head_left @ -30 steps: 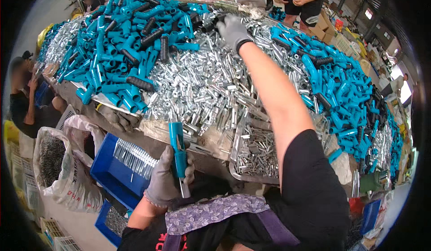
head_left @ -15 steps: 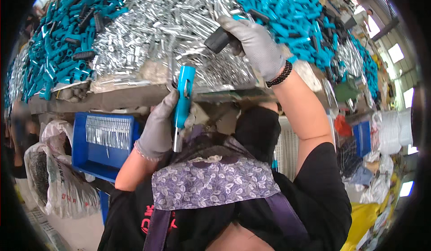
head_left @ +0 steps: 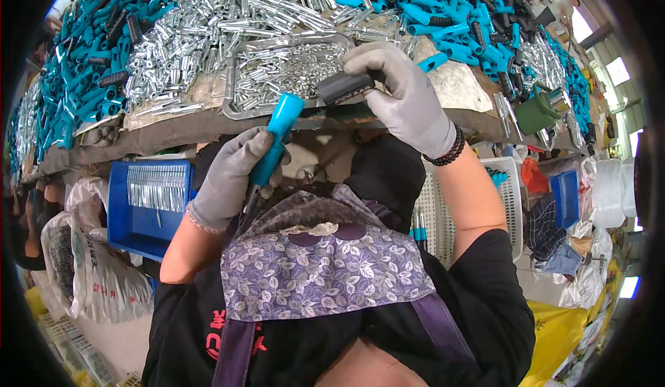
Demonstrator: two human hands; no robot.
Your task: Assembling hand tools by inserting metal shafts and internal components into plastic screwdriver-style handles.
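Teal handle (head_left: 282, 118) in curled left grip (head_left: 233, 172); right grip (head_left: 410, 102) pinches sleeve (head_left: 341, 88).

Two hands (head_left: 227, 178) (head_left: 410, 106); held: one teal handle (head_left: 279, 131), one black grip (head_left: 339, 90).

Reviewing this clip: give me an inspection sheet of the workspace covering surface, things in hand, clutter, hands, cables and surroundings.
Surface: worktable mostly covered with parts; a pale cloth shows on the right.
Things in hand: teal tubular part, tilted; black ribbed piece near its upper end, with a gap showing between them.
Clutter: loose silver metal parts between heaps of teal and black parts; a metal tray of small pieces at the front.
Hands: both gloved; left hand grips the teal part, right hand the black piece.
Cables: nothing seen.
Surroundings: blue bin and white sack left, white basket right.
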